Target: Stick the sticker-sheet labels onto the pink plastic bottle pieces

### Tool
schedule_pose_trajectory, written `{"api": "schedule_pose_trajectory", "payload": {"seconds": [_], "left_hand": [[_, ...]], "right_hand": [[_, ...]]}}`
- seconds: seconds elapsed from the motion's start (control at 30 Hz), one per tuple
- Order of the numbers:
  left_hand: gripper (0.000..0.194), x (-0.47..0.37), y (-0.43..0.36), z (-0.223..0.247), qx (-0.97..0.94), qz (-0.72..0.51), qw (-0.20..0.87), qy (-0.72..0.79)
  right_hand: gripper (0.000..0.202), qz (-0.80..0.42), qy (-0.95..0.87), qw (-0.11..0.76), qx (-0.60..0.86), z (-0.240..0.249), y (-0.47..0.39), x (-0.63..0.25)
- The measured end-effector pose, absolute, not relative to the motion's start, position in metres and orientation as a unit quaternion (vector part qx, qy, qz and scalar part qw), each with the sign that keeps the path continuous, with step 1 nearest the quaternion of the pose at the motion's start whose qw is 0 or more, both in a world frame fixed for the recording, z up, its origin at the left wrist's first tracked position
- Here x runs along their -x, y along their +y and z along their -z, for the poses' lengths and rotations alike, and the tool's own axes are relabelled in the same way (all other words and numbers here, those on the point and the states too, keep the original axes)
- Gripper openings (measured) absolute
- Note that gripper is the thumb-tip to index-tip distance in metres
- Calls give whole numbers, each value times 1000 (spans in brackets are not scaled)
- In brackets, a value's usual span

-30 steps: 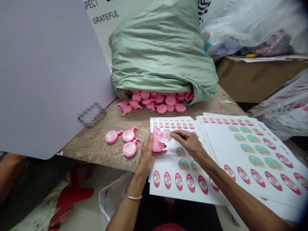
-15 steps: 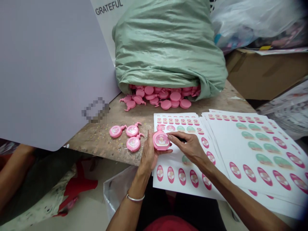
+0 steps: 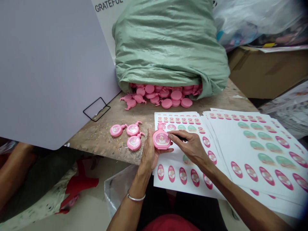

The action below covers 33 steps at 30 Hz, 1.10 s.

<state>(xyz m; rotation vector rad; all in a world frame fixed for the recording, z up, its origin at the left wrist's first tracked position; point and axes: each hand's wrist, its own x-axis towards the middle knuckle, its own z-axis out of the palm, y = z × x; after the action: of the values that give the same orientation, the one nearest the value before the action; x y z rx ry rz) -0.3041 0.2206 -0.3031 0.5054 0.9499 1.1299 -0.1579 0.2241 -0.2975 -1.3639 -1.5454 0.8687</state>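
A small pink plastic pump bottle with a round body [image 3: 161, 137] lies in the left hand [image 3: 149, 151], just above the left part of the white paper sheet printed with rows of pink and green stickers [image 3: 173, 159]. That hand cradles it, thumb along its left side and fingers reaching underneath, apparently so the round pink printed label [image 3: 163, 140] faces up and the body stays steady, its pump head toward the sheet's far edge. The right hand [image 3: 190, 144], above the sheet, has thumb and forefinger brought to the label's right rim; I cannot tell whether they pinch the edge or merely press it. The bottle thus sits between the hands, resting in the left and at the right's fingertips. Left of the sheet, three labelled pink bottles [image 3: 133, 143] lie face up, likely grouped there to stay apart from the loose pink bottles without visible labels [image 3: 176, 95] beyond the sheet, at the mouth of the pale green fabric sack [image 3: 166, 48]. Overlapping white sticker sheets [image 3: 227, 141] lie right of the sheet, probably for easy reach.
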Motion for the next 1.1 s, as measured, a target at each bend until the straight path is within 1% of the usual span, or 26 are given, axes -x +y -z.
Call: {"api": "schedule_pose_trajectory", "payload": {"seconds": [0.13,0.27,0.33,0.4,0.47,0.53,0.6,0.7,0.77,0.8,0.87,0.93,1.0,1.1], "left_hand": [[55,304,219,299,-243,-511,709,422],[42,304,217,297,-303,-507,685,425],[38,305,216,299,-318,-513,668,435],[37,305,215,302,-324,-521,652,446],[38,304,212,304,-329,-523,631,469],[40,302,208,305,-330,-526,587,519],[39,303,203,306,-328,-532,527,576],[37,322,199,308,-339,-527,481,613],[41,351,202,311,-355,-524,445,634],[43,370,205,314,-371,-517,400,660],[45,409,214,321,-405,-492,273,721],[47,442,225,330,-432,-436,202,763],[49,461,235,338,-461,-356,170,795],[49,470,243,347,-509,-270,140,805]], "right_hand": [[26,-337,-629,438,547,297,224,160],[23,-290,-658,428,547,298,225,159],[24,-237,-689,401,556,298,225,157],[29,-154,-709,359,587,297,224,156],[42,-94,-709,341,610,295,223,161],[61,-105,-702,366,601,295,221,169],[70,-163,-695,392,581,299,220,179],[65,-207,-660,404,599,310,231,182],[57,-217,-654,402,603,318,250,173],[53,-214,-660,393,603,322,263,166],[45,-189,-675,351,620,328,297,154],[44,-135,-674,291,665,331,334,147],[49,-99,-666,249,696,333,369,146],[52,-89,-659,236,709,333,405,151]]}}
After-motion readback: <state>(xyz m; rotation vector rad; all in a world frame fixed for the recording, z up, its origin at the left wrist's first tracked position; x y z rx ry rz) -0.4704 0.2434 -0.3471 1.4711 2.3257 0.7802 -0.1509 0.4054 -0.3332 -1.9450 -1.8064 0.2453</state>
